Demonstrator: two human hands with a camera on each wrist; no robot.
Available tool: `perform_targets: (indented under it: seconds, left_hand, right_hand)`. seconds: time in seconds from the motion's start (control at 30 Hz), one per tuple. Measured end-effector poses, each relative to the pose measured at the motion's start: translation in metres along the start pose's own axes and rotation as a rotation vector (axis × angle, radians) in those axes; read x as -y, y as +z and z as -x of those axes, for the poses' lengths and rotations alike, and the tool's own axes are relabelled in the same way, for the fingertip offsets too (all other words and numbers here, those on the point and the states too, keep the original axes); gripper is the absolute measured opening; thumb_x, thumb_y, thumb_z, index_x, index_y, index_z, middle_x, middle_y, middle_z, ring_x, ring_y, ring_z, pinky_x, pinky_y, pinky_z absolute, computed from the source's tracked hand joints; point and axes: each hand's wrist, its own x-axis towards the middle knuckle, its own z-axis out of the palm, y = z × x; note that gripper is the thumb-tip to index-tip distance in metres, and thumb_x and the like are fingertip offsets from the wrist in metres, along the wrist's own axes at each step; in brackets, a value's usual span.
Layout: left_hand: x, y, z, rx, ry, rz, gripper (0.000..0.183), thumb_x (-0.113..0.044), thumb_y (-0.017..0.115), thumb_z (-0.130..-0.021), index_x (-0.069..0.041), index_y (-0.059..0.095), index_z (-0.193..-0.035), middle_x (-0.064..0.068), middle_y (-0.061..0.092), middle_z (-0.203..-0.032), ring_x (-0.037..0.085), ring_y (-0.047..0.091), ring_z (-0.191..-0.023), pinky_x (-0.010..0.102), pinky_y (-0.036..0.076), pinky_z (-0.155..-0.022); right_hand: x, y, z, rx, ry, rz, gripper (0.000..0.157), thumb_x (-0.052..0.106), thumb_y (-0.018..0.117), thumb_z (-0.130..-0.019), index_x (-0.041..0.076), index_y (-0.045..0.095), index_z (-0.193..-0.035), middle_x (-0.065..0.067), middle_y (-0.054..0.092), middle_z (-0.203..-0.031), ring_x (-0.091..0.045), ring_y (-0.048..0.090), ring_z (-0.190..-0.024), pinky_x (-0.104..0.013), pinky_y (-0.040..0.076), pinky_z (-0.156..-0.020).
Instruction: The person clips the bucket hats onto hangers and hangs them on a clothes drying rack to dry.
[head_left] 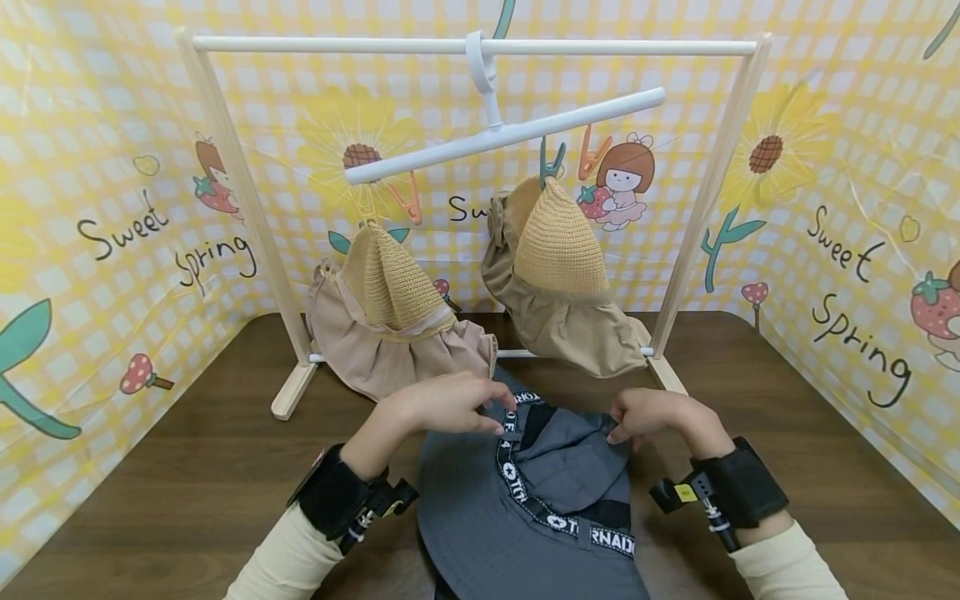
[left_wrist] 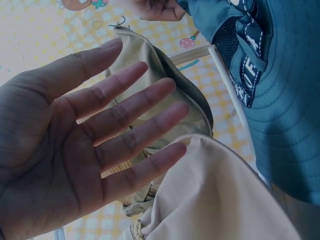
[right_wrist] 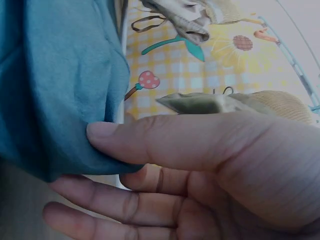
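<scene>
A dark grey wide-brimmed sun hat [head_left: 480,508] with a black-and-white lettered band lies on the table, its crown partly folded. My right hand [head_left: 663,415] pinches the crown's edge between thumb and fingers; the right wrist view shows the thumb [right_wrist: 120,137] pressing on the cloth. Over the hat's other side is my left hand [head_left: 450,404]. In the left wrist view its fingers [left_wrist: 135,132] are spread and hold nothing, with the hat apart from them. Behind it hang a pink-brimmed straw hat [head_left: 405,287] and an olive-brimmed straw hat [head_left: 562,242].
A white hanger bar [head_left: 517,135] hangs tilted from the rack's top rod [head_left: 337,45], lower at its left end. A green clip [head_left: 552,162] holds the olive-brimmed hat. Orange clips [head_left: 408,200] hang from the bar. Wooden rack feet [head_left: 294,390] stand on the brown table [head_left: 187,467].
</scene>
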Motion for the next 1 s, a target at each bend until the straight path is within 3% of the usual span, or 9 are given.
perform_targets:
  seconds: [0.17, 0.27, 0.43, 0.6, 1.0]
  left_hand:
    - [0.0, 0.0, 0.0, -0.001, -0.01, 0.01, 0.026, -0.017, 0.063, -0.089, -0.01, 0.059, -0.114, 0.008, 0.064, -0.116, 0.022, 0.059, -0.105, 0.039, 0.052, -0.089]
    - [0.0, 0.001, 0.0, 0.0, -0.012, 0.016, 0.026, -0.016, 0.063, -0.089, -0.01, 0.059, -0.114, 0.009, 0.064, -0.116, 0.024, 0.059, -0.105, 0.04, 0.052, -0.089]
    - [0.001, 0.001, 0.0, -0.001, 0.004, 0.015, 0.026, -0.016, 0.063, -0.089, -0.009, 0.06, -0.114, 0.01, 0.064, -0.115, 0.026, 0.059, -0.105, 0.041, 0.051, -0.089]
    - [0.002, 0.002, 0.0, -0.002, 0.021, 0.007, 0.025, -0.016, 0.062, -0.089, -0.007, 0.06, -0.113, 0.01, 0.065, -0.115, 0.026, 0.06, -0.104, 0.041, 0.051, -0.09]
    - [0.001, 0.001, -0.001, -0.01, 0.033, -0.044, 0.026, -0.018, 0.063, -0.089, -0.009, 0.061, -0.113, 0.009, 0.066, -0.109, 0.021, 0.061, -0.096, 0.04, 0.052, -0.084]
  right_hand:
    - [0.005, -0.003, 0.005, 0.02, -0.056, -0.023, 0.039, 0.001, 0.062, -0.084, 0.014, 0.035, -0.06, 0.007, 0.035, -0.051, -0.031, 0.066, -0.062, -0.032, 0.052, -0.059]
    - [0.009, -0.005, 0.009, 0.027, -0.076, -0.047, 0.031, 0.0, 0.06, -0.085, 0.011, 0.039, -0.066, 0.007, 0.036, -0.05, -0.031, 0.067, -0.064, -0.037, 0.055, -0.061]
    - [0.016, -0.007, 0.014, -0.003, -0.099, -0.056, 0.02, 0.0, 0.059, -0.087, 0.006, 0.043, -0.077, 0.007, 0.036, -0.051, -0.024, 0.064, -0.057, -0.028, 0.048, -0.057]
    - [0.021, -0.008, 0.018, -0.051, -0.128, -0.063, 0.015, 0.002, 0.059, -0.087, 0.005, 0.044, -0.084, 0.006, 0.032, -0.054, -0.009, 0.05, -0.052, -0.034, 0.054, -0.06]
    - [0.03, -0.015, 0.026, -0.258, -0.234, -0.153, 0.011, 0.003, 0.055, -0.091, -0.002, 0.046, -0.093, 0.004, 0.043, -0.058, -0.01, 0.047, -0.051, -0.025, 0.039, -0.051]
